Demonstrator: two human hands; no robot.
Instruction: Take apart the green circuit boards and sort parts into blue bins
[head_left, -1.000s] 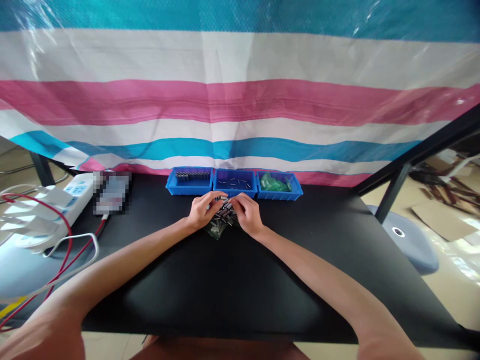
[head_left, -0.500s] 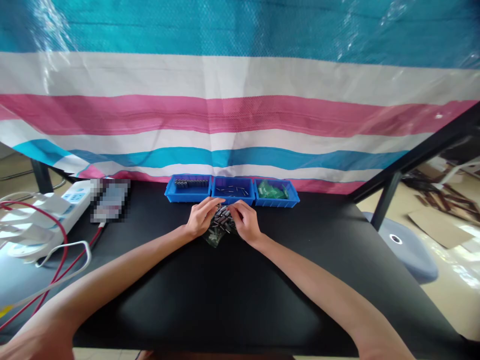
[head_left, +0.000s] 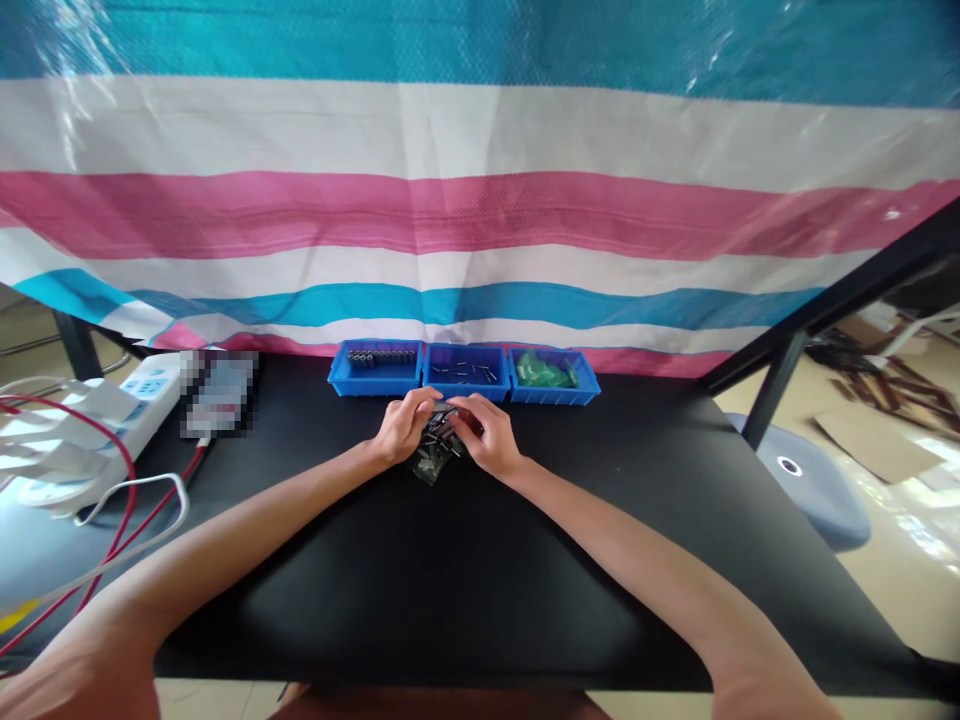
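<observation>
Between my hands, on the black table, is a clear plastic bag (head_left: 429, 468) filled with small metal pins or rods. My left hand (head_left: 403, 428) has its fingers curled and pinched at the bag's upper left edge. Opposite it, my right hand (head_left: 491, 437) grips the upper right edge, its thumb and fingertips close to the left fingertips. The fingers partly cover the bag's top, so I cannot tell how wide its mouth is. Just beyond stands a blue bin (head_left: 454, 391) with a few thin metal pins scattered inside.
A left blue bin (head_left: 375, 387) holds a row of dark metal cylinders; a right blue bin (head_left: 555, 397) contains green plastic bags. A white power strip (head_left: 142, 405) with red and white cables and a blurred-out device (head_left: 221, 393) occupy the table's left. Behind hangs a striped sheet (head_left: 465, 215).
My fingertips have come closer together over the bag's top, covering more of it. The whole view has shifted slightly, with the table and bins a little higher in the picture.
</observation>
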